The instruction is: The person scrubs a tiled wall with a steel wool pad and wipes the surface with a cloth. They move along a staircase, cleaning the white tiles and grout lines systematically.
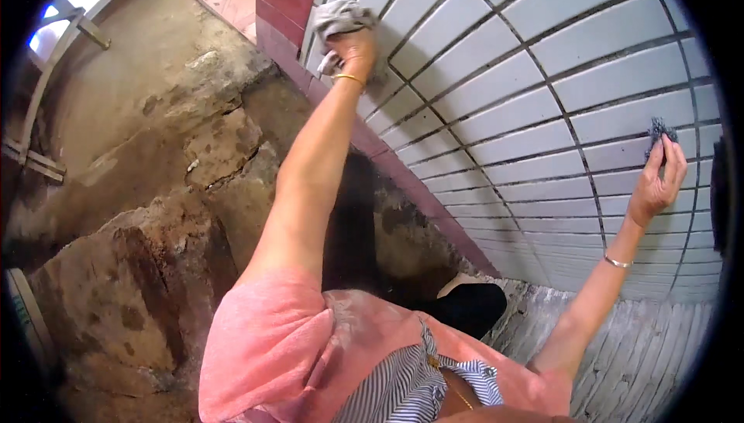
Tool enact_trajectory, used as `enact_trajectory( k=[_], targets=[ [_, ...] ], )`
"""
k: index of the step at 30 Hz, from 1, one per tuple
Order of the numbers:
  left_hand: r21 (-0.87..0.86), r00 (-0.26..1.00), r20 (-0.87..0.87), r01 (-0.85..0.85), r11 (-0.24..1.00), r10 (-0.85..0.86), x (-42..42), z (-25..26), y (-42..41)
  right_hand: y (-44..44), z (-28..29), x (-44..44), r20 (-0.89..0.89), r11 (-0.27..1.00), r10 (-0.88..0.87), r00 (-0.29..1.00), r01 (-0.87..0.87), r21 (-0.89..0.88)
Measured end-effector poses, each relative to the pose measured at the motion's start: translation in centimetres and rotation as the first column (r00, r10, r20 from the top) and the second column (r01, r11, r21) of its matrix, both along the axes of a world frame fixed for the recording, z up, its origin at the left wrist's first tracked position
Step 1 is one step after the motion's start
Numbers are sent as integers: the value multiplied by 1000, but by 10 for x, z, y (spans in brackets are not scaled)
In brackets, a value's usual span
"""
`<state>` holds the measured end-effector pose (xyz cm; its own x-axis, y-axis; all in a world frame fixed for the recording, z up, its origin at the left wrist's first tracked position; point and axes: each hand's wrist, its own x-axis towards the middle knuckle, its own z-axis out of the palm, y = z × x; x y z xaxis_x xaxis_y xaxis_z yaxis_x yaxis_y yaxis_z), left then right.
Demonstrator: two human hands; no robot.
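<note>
My left hand [354,51], with a yellow bangle at the wrist, is closed around a crumpled light grey cloth [344,17]. It holds the cloth against the left end of a wall of white tiles [488,45] with dark grout lines. On the far right, my right hand [658,184], with a silver bangle, pinches a small dark grey scouring pad [661,129] at the tiles. Part of the pad is hidden by the fingers.
A strip of pinkish-purple tile [401,173] edges the wall's base. Cracked, uneven, wet-looking ground [226,144] lies to the left. Grey ridged material [604,347] is at lower right. A metal frame [43,85] stands far left, and a dark object [719,196] at the right rim.
</note>
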<state>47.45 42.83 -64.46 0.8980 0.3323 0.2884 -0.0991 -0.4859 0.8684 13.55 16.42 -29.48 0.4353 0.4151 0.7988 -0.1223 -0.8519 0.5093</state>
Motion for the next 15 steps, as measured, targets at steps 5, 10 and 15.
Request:
enact_trajectory(
  k=[5, 10, 15],
  targets=[
    [-13, 871, 458, -193, 981, 177, -24, 128, -38, 18, 10, 25, 5, 988, 72, 997, -71, -138],
    [-214, 507, 852, 115, 970, 128, -55, 241, -27, 25, 28, 65, -119, 949, 88, 989, -119, -291],
    [-73, 564, 825, 56, 996, 29, 10, 154, 5, 25, 33, 71, -188, 940, 70, 980, -128, -316]
  ],
)
